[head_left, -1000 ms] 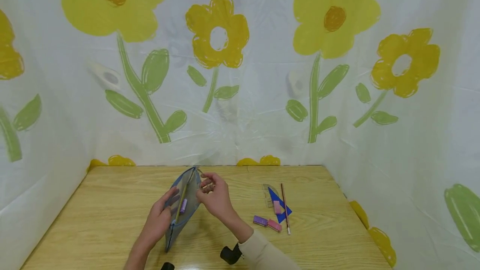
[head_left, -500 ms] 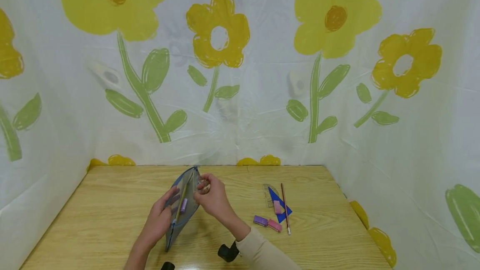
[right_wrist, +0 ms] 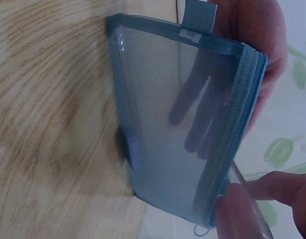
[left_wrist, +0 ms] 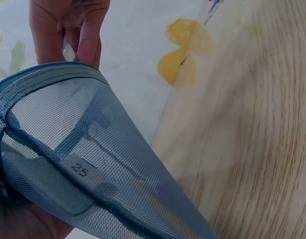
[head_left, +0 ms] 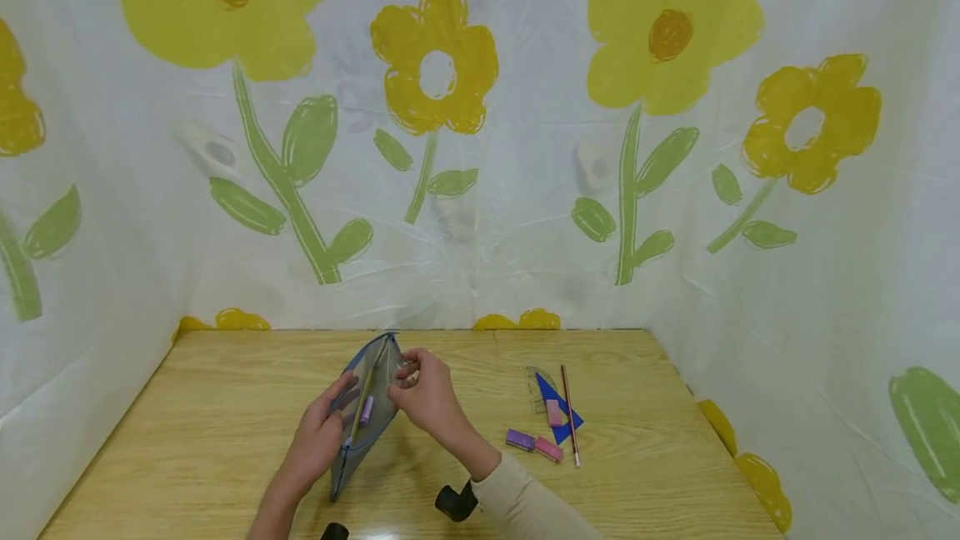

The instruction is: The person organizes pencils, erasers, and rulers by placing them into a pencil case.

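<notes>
My left hand [head_left: 318,436] holds a blue mesh zip pouch [head_left: 384,419] tilted up on the table, its zip side open toward me. Inside lie a yellowish pencil [head_left: 363,404] and a purple eraser [head_left: 367,410]. Through the mesh in the right wrist view, left-hand fingers [right_wrist: 198,109] show along the pouch. At the pouch's right rim, my right hand [head_left: 429,394] pinches a clear plastic piece [right_wrist: 248,199] with a curved edge, between thumb and finger. Part of that piece is hidden by the pouch and fingers, so its kind is unclear.
On the table's right lie a clear protractor [head_left: 533,390], a blue set square [head_left: 546,390], a reddish pencil [head_left: 567,398], a purple eraser [head_left: 520,440] and two pink erasers [head_left: 549,449]. A flowered curtain [head_left: 517,273] surrounds the wooden table [head_left: 240,407].
My right hand has shifted slightly left and in toward the pouch opening with the clear piece; over the last half second it barely moves. The left hand and pouch stay nearly still.
</notes>
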A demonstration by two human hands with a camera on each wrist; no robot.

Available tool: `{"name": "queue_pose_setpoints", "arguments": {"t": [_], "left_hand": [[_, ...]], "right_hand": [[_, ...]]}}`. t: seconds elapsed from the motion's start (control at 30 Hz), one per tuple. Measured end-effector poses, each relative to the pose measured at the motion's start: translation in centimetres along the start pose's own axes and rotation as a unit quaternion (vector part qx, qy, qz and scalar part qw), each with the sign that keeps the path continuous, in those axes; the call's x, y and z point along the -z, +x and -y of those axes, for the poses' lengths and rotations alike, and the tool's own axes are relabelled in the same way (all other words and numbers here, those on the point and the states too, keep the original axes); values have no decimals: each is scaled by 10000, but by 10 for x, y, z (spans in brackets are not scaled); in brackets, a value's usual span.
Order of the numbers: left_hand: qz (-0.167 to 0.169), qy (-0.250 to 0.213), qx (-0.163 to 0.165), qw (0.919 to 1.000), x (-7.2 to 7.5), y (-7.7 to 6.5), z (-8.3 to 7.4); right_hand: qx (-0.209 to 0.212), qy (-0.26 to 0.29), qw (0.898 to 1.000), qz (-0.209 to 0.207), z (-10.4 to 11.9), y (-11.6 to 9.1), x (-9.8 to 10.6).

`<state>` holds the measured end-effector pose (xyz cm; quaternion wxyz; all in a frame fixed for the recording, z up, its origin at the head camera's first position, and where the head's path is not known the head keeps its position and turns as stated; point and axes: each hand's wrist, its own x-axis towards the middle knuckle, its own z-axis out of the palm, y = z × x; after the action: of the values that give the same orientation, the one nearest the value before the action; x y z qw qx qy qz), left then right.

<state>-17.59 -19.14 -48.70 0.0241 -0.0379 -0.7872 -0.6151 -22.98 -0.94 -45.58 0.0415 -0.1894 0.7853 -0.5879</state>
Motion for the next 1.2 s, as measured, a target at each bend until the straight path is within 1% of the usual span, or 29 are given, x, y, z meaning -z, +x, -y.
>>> {"name": "queue_pose_setpoints", "arguments": {"t": [0.17, 0.33, 0.6, 0.73, 0.87, 1.03, 1.2], "left_hand": [[-33, 33, -43, 10000, -1, -2, 0], [-2, 90, -35, 10000, 0, -1, 0], [65, 34, -58, 10000, 3, 0, 3], [46, -16, -51, 10000, 3, -1, 3], [46, -57, -75, 9999, 4, -1, 3], [57, -124, 3, 9999, 5, -1, 5], [41, -143, 34, 9999, 7, -2, 5]], "right_hand": [[-6, -195, 9998, -75, 2, -3, 1], [-9, -188, 9997, -126, 4, -4, 4], [242, -84, 9997, -18, 1, -8, 10], [559, 22, 9984, 38, -8, -9, 13], [777, 137, 9969, 56, -19, -12, 17], [905, 75, 9957, 207, -32, -19, 27], [936, -96, 9949, 356, -44, -27, 42]]}}
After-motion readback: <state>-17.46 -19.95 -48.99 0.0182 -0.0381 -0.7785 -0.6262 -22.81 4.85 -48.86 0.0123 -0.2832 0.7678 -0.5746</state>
